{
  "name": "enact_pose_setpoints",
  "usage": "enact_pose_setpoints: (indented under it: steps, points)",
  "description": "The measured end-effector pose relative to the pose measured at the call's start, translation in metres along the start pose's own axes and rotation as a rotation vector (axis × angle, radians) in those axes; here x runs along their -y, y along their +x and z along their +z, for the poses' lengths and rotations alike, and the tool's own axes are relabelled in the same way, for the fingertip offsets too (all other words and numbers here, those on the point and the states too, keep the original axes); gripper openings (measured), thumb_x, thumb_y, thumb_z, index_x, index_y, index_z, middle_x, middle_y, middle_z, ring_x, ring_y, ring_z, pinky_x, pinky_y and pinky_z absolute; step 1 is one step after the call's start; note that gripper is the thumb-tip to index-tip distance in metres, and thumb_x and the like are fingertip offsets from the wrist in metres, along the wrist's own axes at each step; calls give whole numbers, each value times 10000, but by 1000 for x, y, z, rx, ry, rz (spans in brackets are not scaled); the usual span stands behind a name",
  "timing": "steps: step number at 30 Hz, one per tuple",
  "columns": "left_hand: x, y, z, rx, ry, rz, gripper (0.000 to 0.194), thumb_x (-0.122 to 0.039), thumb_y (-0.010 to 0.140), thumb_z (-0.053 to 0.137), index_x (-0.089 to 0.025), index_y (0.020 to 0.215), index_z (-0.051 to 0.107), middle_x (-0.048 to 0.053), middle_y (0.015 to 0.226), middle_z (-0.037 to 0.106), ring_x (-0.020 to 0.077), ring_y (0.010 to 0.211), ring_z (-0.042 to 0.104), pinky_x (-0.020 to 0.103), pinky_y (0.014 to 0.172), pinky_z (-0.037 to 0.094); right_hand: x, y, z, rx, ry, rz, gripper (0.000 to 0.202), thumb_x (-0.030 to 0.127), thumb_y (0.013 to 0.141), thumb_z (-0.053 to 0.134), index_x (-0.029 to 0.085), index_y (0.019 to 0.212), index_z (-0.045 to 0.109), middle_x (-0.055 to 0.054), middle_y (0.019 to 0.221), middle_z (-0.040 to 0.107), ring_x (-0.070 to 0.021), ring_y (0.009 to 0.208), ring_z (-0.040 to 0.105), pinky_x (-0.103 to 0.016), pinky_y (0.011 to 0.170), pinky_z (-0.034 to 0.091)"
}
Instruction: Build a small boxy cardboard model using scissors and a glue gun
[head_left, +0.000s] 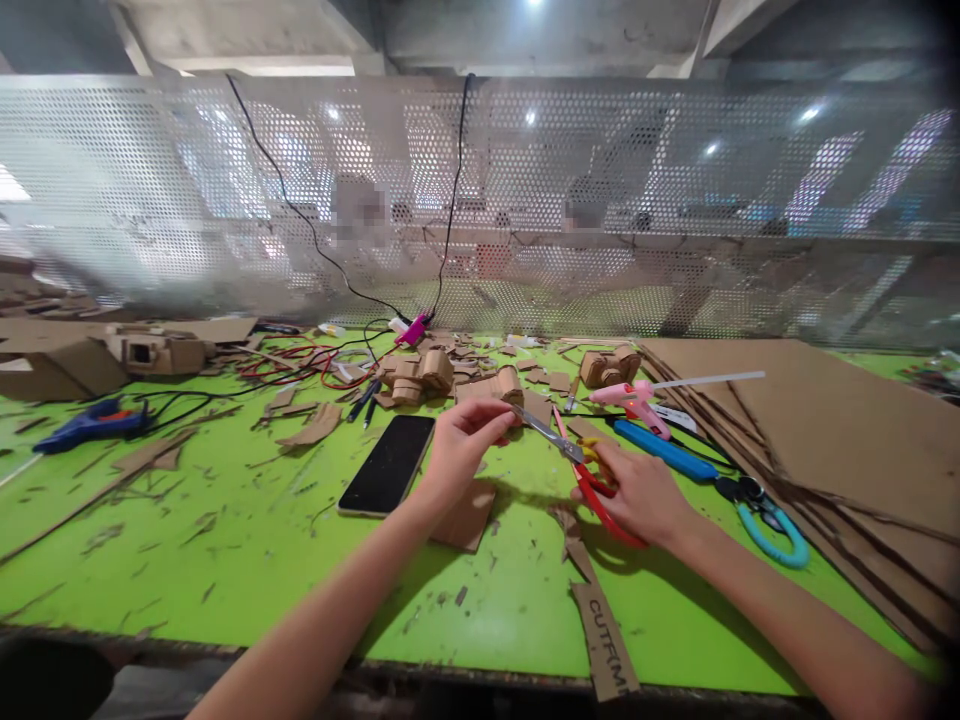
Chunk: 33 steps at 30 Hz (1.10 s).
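Observation:
My right hand (645, 490) grips scissors (576, 453) with red and yellow handles, their metal blades pointing left. Close to the blade tips, my left hand (466, 440) is closed in a pinch; whatever sits between its fingers is too small to make out. Beneath the left wrist lies a square of cardboard (466, 517), beside a black phone (388, 465). A cardboard strip with printed letters (602, 635) lies below the scissors. Just beyond my hands stand small camera-shaped cardboard models (416, 376), and another cardboard model (609, 367) sits farther right.
To the right are a pink glue gun (634, 400), a blue-handled tool (664, 450), teal-handled cutters (769, 525) and stacked cardboard sheets (847, 420). A blue glue gun (94, 425) and cardboard box (56, 365) lie left. Cables cross scraps toward a perforated metal screen (487, 200).

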<state>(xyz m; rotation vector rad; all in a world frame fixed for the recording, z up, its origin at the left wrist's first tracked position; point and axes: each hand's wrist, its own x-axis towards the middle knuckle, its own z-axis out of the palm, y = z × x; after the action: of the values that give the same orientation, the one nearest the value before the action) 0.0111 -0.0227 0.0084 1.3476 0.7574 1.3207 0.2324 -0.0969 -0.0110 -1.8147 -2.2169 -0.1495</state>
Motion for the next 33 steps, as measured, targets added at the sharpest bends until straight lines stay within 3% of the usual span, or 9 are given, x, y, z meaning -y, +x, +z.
enact_pose_setpoints:
  steps: [11,17,25,33]
  points:
    - [0,1,0,8,-2,-4,189,-293,652,763,-146,755,703,52,726,726,150,647,661,250,574,541,-3,0,2,12,26,-23,395,524,871,493,167,975,628,-138,931,712,-277,748,659,-349,627,455]
    - [2,1,0,0,2,-4,178,-290,648,766,-154,745,704,51,721,728,148,644,660,245,571,537,-5,0,5,5,-20,-37,344,465,889,475,169,974,629,-133,894,719,-278,747,668,-332,602,445]
    - [2,2,-1,-6,-3,5,177,-279,627,772,-141,715,706,48,693,724,141,609,650,241,554,528,-3,0,-2,47,-32,-44,337,476,902,465,185,831,620,-99,762,712,-256,665,662,-311,570,424]
    - [0,3,-2,-13,-8,-17,222,-317,644,768,-144,761,695,56,721,728,183,703,697,242,558,551,-8,0,1,-13,97,-22,351,473,911,438,173,919,621,-103,787,690,-245,665,631,-323,600,441]
